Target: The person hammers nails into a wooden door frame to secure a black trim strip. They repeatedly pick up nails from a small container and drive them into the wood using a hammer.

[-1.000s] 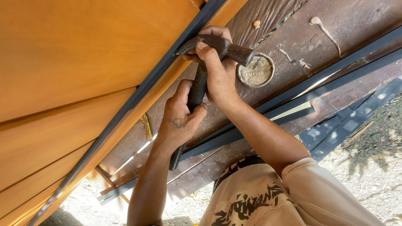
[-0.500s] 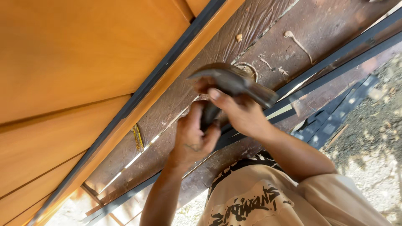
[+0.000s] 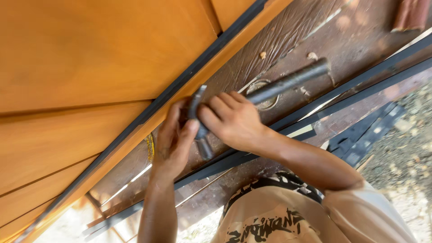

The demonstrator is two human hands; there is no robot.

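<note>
Right hand (image 3: 234,119) grips the hammer (image 3: 288,83), its handle running far-right; left hand (image 3: 173,144) steadies a chisel (image 3: 198,121) against the dark strip (image 3: 171,96).

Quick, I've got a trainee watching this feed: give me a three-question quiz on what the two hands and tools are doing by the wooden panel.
1. True or false: the right hand holds the hammer by its handle.
2. What is the left hand closed around? A) a paintbrush B) a dark metal tool C) a tape measure
3. Fill in: the hands work beside the dark strip that runs along the edge of the ____-coloured wooden panel.

Key: 1 true; 2 B; 3 orange.
</note>
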